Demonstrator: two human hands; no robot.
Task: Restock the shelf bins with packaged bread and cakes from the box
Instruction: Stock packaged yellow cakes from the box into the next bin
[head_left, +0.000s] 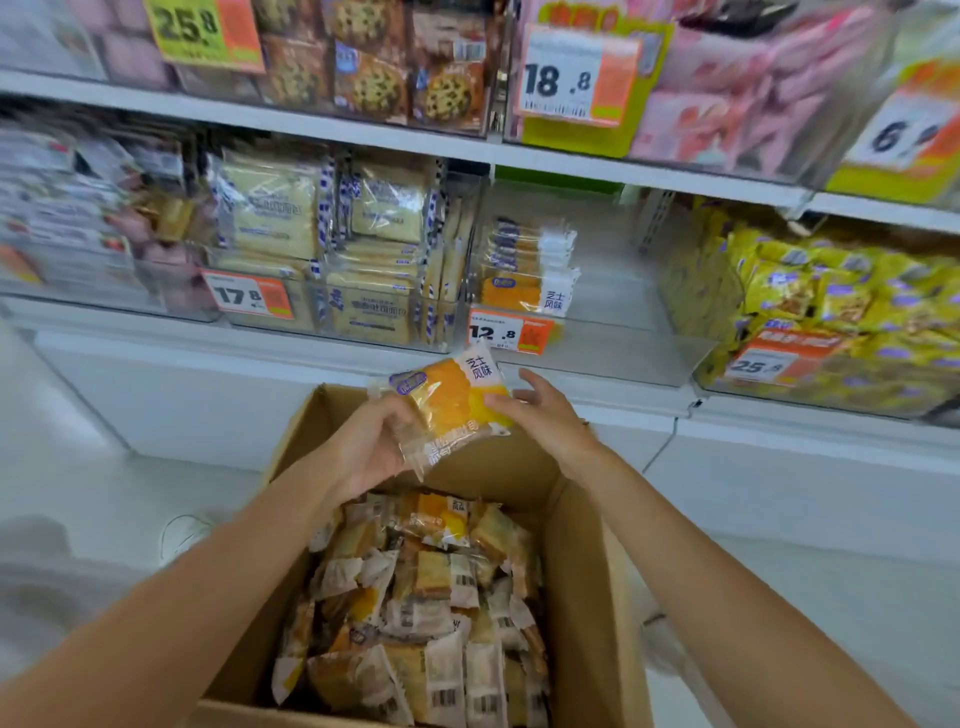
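Shop shelves (363, 150) lined with clear bins run across the wall, and the person stands close in front of them. The left hand (371, 441) has its fingers (400, 418) curled round the lower left of an orange packet (457, 400), gripping it. The right hand (545, 415) lays its thumb on the packet's right edge, with its fingers loose and fairly straight just past that edge, so it steadies more than it grips. The packet is in the air between the two hands, tilted.

I'd judge it light and soft, a cake in slick, crinkly film that crushes easily. It is best held by the sides or the sealed ends, without squeezing the middle. Its white corner reads 芝士风味.

Directly below the fingers, the open box (587, 571) is heaped with more packets, their barcodes showing. Just above and beyond the fingers, a tag (506, 332) reads 12.8. It hangs on a bin (623, 312) holding a short stack (524, 270) of the same packets at its left, with room beside it. Further left, another tag (249, 296) reads 17.8, and higher ones read 18.8 and 25.8.
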